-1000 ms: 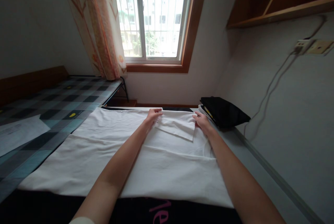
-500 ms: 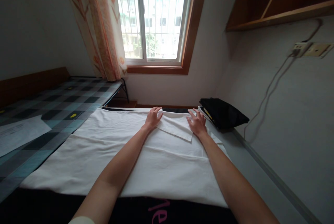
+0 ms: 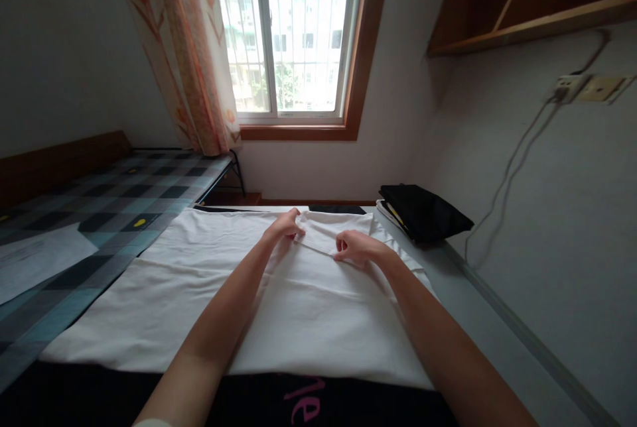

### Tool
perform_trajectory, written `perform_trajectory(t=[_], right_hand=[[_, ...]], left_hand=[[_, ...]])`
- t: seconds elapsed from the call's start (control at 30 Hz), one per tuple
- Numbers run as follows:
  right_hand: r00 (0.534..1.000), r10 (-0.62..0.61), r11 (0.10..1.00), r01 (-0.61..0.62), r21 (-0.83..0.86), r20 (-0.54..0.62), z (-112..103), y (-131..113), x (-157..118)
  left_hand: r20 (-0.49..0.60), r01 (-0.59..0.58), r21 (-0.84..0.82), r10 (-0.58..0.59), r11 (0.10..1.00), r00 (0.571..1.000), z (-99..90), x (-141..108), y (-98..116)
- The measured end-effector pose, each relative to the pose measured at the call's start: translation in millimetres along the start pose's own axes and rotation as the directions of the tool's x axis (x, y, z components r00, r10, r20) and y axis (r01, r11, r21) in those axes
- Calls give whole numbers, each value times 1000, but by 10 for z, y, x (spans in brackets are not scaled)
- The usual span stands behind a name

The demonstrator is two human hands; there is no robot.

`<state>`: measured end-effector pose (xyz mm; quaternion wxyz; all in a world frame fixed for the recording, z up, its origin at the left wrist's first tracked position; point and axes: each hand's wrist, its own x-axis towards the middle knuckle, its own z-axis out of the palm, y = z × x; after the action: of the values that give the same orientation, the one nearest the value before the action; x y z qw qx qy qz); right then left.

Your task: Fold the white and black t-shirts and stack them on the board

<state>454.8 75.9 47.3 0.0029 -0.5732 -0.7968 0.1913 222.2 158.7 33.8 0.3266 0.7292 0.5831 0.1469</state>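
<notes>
A white T-shirt [image 3: 318, 327] lies spread flat over the table, its short sleeve [image 3: 321, 231] folded back as a flap near the far edge. My left hand [image 3: 286, 225] rests at the flap's left end, thumb and fingers closed on the fabric there. On the flap's near hem, my right hand [image 3: 354, 246] pinches the cloth between thumb and bent fingers. Under the shirt's near edge shows black cloth [image 3: 378, 406] with pink lettering.
To the right, a black bag [image 3: 425, 211] lies on the grey tabletop [image 3: 458, 294] by the wall. A bed with a checked cover [image 3: 169, 182] stands at the left, with a paper sheet [image 3: 44, 258] on it. A wall shelf [image 3: 537, 22] hangs upper right.
My right hand has moved left and nearer to me, from the shirt's far right corner to the flap's hem, and its fingers have closed. My left hand has shifted slightly left.
</notes>
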Motion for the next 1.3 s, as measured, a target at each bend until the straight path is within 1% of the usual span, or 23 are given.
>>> perform_trajectory(t=[0.07, 0.1, 0.17, 0.23, 0.3, 0.37, 0.4, 0.43, 0.47, 0.5, 0.53, 0.57, 0.6, 0.63, 0.67, 0.7, 0.73, 0.77, 0.83, 0.93, 1.07, 1.23, 1.3], right_hand=[[1000, 5, 1000, -6, -23, -15, -6, -74, -19], [1000, 0, 1000, 0, -27, -14, -19, -103, -36], [1000, -24, 999, 24, -21, 19, -58, -149, -77], [995, -62, 998, 61, 14, 74, -94, -179, -106], [987, -100, 993, 91, 74, 123, -112, -189, -111], [980, -124, 985, 102, 142, 156, -109, -179, -91], [979, -132, 980, 107, 165, 153, -100, -167, -73], [983, -135, 978, 112, 176, 122, -85, -151, -51], [990, -131, 978, 120, 172, 57, -63, -133, -25], [992, -121, 981, 126, 149, -43, -33, -111, 5], [981, -103, 986, 122, 110, -165, 8, -86, 37], [956, -84, 993, 105, 62, -282, 59, -56, 70], [924, -65, 997, 75, 12, -376, 119, -21, 102], [898, -48, 999, 35, -37, -436, 184, 20, 132], [889, -34, 997, -4, -81, -457, 251, 66, 159], [895, -20, 993, -35, -114, -445, 314, 116, 182], [911, 0, 989, -61, -135, -412, 368, 168, 199], [926, 29, 985, -90, -145, -377, 409, 219, 212], [939, 104, 975, -161, -151, -329, 449, 314, 226], [926, 201, 957, -256, -139, -321, 430, 412, 230], [906, 233, 947, -294, -129, -352, 384, 478, 216], [844, 309, 925, -373, -66, -439, 381, 549, 205], [837, 323, 923, -382, -48, -442, 387, 570, 219]], left_hand=[[31, 15, -38, -13, 999, 999, -18, -16, 18], [66, 31, -77, -26, 997, 997, -33, -22, 20], [151, 67, -172, -40, 983, 988, -73, -28, 7], [209, 84, -227, -35, 970, 977, -119, -31, -23], [253, 83, -212, -28, 974, 967, -160, -35, -50], [276, 71, -138, -30, 988, 961, -184, -41, -55], [251, 46, -84, -23, 995, 968, -187, -43, -45], [189, 5, -19, -1, 1000, 982, -181, -43, -28], [93, -48, 54, 43, 997, 995, -163, -41, -5], [-16, -109, 128, 112, 986, 994, -133, -35, 21], [-112, -175, 196, 200, 965, 973, -90, -27, 47], [-175, -249, 251, 296, 936, 939, -32, -15, 70], [-196, -327, 289, 389, 900, 900, 38, -2, 86], [-181, -406, 311, 473, 859, 862, 117, 12, 93], [-147, -478, 325, 543, 816, 827, 201, 27, 90], [-113, -533, 336, 595, 777, 796, 285, 42, 78], [-96, -560, 349, 624, 751, 776, 362, 56, 57], [-96, -564, 365, 632, 741, 769, 426, 69, 30], [-135, -519, 398, 607, 757, 783, 501, 93, -34], [-215, -413, 416, 529, 810, 821, 472, 116, -138], [-286, -294, 424, 435, 857, 854, 272, 97, -327], [-371, -79, 449, 266, 890, 890, -55, -40, -709], [-379, 4, 465, 195, 885, 905, -175, -116, -849]])
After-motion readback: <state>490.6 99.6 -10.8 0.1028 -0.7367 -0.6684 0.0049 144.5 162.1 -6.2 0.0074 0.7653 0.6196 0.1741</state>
